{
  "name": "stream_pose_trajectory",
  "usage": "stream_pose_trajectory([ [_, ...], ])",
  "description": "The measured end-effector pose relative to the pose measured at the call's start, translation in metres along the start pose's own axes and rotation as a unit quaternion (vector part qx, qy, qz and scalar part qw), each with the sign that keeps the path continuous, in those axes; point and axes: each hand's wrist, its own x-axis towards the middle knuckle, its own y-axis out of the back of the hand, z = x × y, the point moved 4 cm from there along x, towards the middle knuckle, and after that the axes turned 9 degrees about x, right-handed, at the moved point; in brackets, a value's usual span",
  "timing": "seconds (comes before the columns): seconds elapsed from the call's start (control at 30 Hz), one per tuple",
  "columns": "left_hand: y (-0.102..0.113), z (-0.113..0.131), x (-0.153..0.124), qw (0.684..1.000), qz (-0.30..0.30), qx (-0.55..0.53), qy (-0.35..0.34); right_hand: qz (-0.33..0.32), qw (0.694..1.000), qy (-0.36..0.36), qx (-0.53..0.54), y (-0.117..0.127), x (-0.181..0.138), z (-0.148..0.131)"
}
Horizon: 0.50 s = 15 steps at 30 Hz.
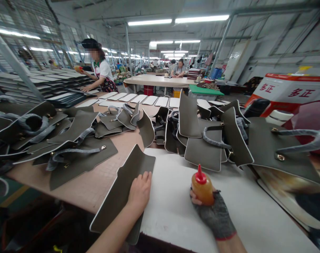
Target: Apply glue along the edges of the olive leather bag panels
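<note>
My left hand [139, 191] lies flat, fingers together, on a dark olive leather panel [124, 189] at the left edge of a white board [181, 211]. My right hand [214, 212], in a grey knit glove, is wrapped round a small amber glue bottle with a red nozzle [202, 186], held upright over the white board.
Piles of olive bag panels with grey handles [70, 140] cover the brown table [102, 179] to the left and ahead [210, 140]. White pieces [139, 99] lie in a row further back. A person in a cap [100, 72] works at stacked panels far left. A red-and-white box [288, 91] stands right.
</note>
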Motion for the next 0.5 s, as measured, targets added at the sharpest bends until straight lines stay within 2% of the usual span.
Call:
stream_pose_trajectory([
  [0.1, -0.003, 0.002, 0.024, 1.0, -0.028, -0.006, 0.009, -0.005, 1.0, -0.005, -0.022, 0.004, 0.008, -0.001],
  [0.2, 0.001, 0.006, 0.042, 0.998, -0.042, -0.034, 0.023, -0.031, 0.996, -0.059, -0.054, 0.014, 0.023, -0.004],
  [0.27, 0.009, 0.004, 0.047, 0.995, -0.065, -0.074, 0.036, -0.062, 0.989, -0.093, -0.101, 0.018, 0.031, -0.005],
  [0.33, 0.023, -0.004, 0.041, 0.989, -0.078, -0.116, 0.04, -0.081, 0.984, -0.083, -0.139, 0.018, 0.036, -0.006],
  [0.4, 0.043, -0.024, 0.025, 0.991, -0.039, -0.122, 0.047, -0.086, 0.982, -0.054, -0.16, 0.015, 0.035, -0.006],
  [0.5, 0.068, -0.068, -0.018, 0.989, 0.072, -0.074, 0.109, -0.087, 0.979, -0.041, -0.181, 0.006, 0.027, -0.004],
])
